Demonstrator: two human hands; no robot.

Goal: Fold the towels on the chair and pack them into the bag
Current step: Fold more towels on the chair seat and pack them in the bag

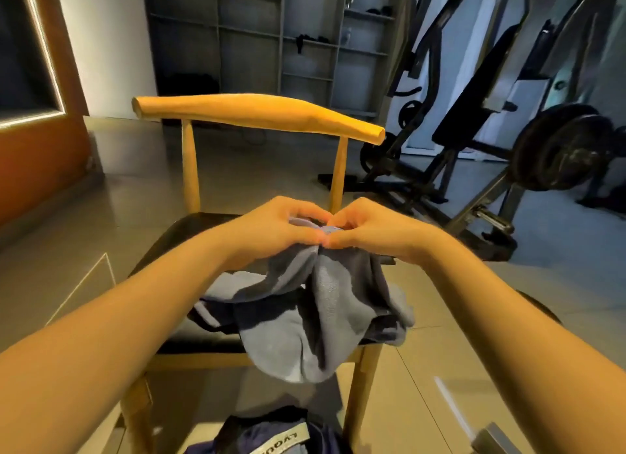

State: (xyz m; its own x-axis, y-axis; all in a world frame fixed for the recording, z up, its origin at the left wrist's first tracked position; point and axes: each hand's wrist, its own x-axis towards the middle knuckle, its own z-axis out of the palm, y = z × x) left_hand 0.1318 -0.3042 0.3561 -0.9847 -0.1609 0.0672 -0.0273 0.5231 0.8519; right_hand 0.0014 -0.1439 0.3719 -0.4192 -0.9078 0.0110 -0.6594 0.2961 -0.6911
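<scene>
Left hand (271, 228) and right hand (376, 231) pinch my towel (325, 301); its hanging end at six o'clock may drag it off the chair (257, 111).

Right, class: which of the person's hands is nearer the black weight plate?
Right. The right hand grips the towel, left of the weight plate. The left hand grips it too, farther left, beside the right hand.
</scene>
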